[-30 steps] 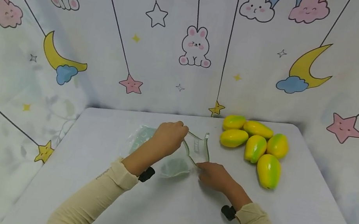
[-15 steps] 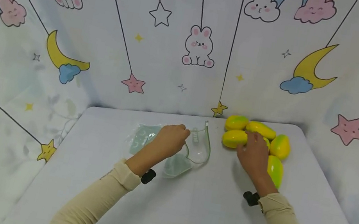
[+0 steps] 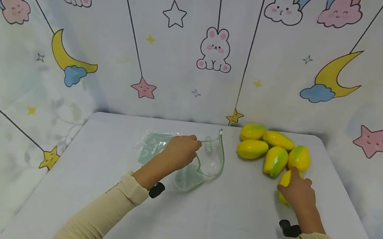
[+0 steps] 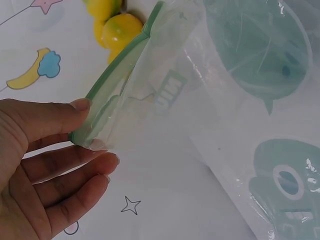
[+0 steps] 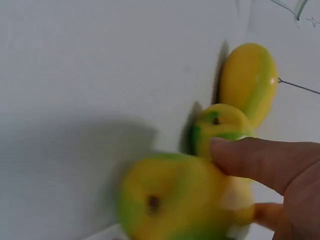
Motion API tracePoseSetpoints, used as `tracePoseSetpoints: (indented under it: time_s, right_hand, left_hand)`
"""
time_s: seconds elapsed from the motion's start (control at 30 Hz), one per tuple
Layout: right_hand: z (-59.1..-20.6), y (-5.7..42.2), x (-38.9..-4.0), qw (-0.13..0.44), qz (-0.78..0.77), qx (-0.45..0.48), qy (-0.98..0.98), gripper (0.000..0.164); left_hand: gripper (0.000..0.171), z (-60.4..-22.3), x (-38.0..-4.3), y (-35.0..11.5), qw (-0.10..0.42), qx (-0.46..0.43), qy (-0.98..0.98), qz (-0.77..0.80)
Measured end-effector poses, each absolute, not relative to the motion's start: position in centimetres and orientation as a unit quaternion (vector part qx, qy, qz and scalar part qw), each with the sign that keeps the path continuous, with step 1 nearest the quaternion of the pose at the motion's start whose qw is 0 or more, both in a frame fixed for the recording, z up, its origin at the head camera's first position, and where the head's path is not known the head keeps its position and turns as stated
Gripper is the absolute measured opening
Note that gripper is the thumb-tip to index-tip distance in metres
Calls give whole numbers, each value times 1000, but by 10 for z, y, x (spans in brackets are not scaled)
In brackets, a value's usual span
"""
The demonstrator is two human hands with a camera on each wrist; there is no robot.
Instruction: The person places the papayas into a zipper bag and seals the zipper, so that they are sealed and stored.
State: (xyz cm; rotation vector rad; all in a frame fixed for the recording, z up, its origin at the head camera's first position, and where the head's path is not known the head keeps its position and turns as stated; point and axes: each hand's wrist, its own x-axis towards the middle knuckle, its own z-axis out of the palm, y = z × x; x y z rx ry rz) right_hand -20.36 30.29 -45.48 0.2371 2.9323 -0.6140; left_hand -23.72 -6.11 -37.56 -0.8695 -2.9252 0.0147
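A clear zip bag (image 4: 200, 125) with a green-edged mouth and pale green prints hangs from my left hand (image 3: 180, 151). Thumb and fingers pinch one end of its green rim, and the mouth gapes toward the right in the head view. My right hand (image 3: 299, 190) grips a yellow-and-green mango (image 3: 284, 188), the nearest of the group. In the right wrist view the thumb lies along the near side of this mango (image 5: 175, 200), and a finger shows behind it. Part of the bag is hidden behind my left hand.
Several more mangoes (image 3: 275, 161) lie together at the back right of the white table (image 3: 225, 235). A flat bag with pale green print (image 3: 152, 146) lies left of my left hand. A patterned cloth wall (image 3: 175, 57) stands behind the table.
My right hand has let go of the bag's rim, passed over the mangoes and come down on the nearest one. The left hand has kept its pinch on the bag.
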Motion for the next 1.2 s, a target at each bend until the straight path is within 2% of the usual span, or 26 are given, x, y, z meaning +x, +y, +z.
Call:
tracePoseSetpoints:
  time_s: [0.13,0.4,0.8,1.2]
  right_hand:
    - [-455,312,-200,83,-235,62,966,85]
    - [-455,324,-200,46,-301,87,948,93]
    - [-426,343,-195,-8,-459,162,873,96]
    - [-413,331,-197,-30,-551,170,816,95]
  left_hand:
    - [12,-378,-237,-63,53,-288,-956,0]
    - [10,-377,-239,-65,44,-277,-960,-9]
    - [7,-376,-240,-64,34,-275,-961,-26]
    - [7,-380,-237,-64,46,-292,-955,-27]
